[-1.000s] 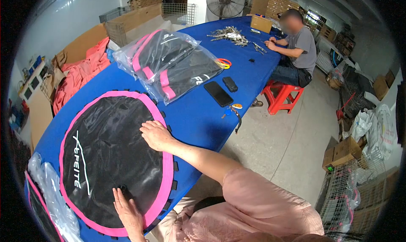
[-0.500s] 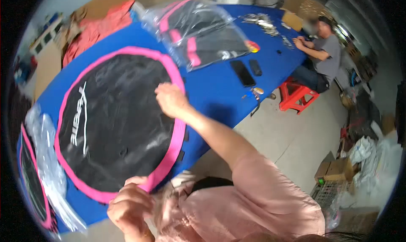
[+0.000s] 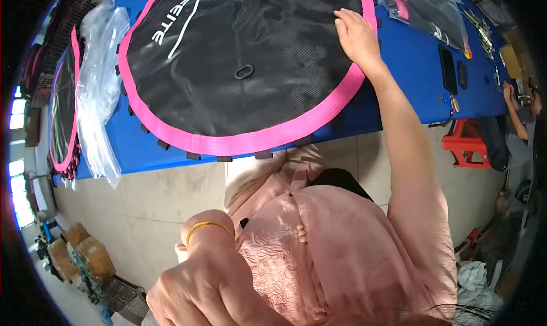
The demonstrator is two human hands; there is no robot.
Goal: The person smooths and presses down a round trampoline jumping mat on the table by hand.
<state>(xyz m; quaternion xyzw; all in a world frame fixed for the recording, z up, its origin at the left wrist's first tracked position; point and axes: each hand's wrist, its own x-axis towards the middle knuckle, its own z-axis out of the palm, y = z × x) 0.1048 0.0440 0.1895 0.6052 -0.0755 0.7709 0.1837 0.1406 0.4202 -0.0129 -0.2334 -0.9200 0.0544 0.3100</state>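
A large round black mat (image 3: 285,92) with a pink border, black tabs around its edge and white lettering lies on the blue table. My right hand (image 3: 358,38) rests flat on its right side, near the pink border, fingers stretched out and holding nothing visible. My left hand (image 3: 196,286), with a gold bangle (image 3: 211,226) at the wrist, is raised close to the camera in front of my pink shirt, away from the mat. Its fingers are curled and run off the bottom edge, hiding anything in them. A small black oval ring (image 3: 244,71) shows on the mat.
Clear plastic bags (image 3: 102,81) and another pink-edged black mat (image 3: 64,109) lie left. At right are a bagged mat (image 3: 424,12), a phone (image 3: 447,69) and keys (image 3: 454,104). A person (image 3: 518,126) sits beyond a red stool (image 3: 466,143).
My view has tilted down and closer to the mat. My left hand has left the mat's near edge and come up toward the camera. My right hand stays on the mat's right side.
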